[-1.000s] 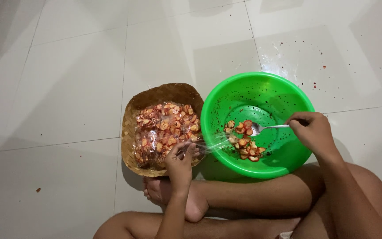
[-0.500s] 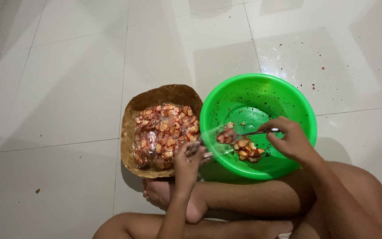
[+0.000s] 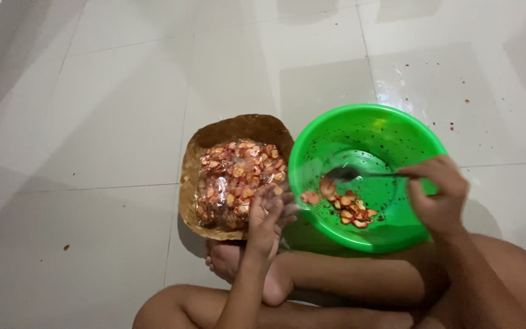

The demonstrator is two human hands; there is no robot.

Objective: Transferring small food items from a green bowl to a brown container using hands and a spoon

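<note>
right hand (image 3: 436,192) fingers pinching spoon (image 3: 366,174), long axis left-right, bowl end pointing left inside green basin (image 3: 360,122); left hand (image 3: 269,213) fingers pinching clear bag (image 3: 232,183) edge

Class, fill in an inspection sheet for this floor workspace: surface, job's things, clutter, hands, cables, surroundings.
Surface: pale tiled floor.
Job's things: green bowl with a few reddish slices; woven tray bearing a clear bag of slices.
Clutter: red specks on the tiles.
Hands: left hand at the bag's edge; right hand holds a spoon in the bowl.
Cables: nothing seen.
Surroundings: the person's bare legs.
</note>
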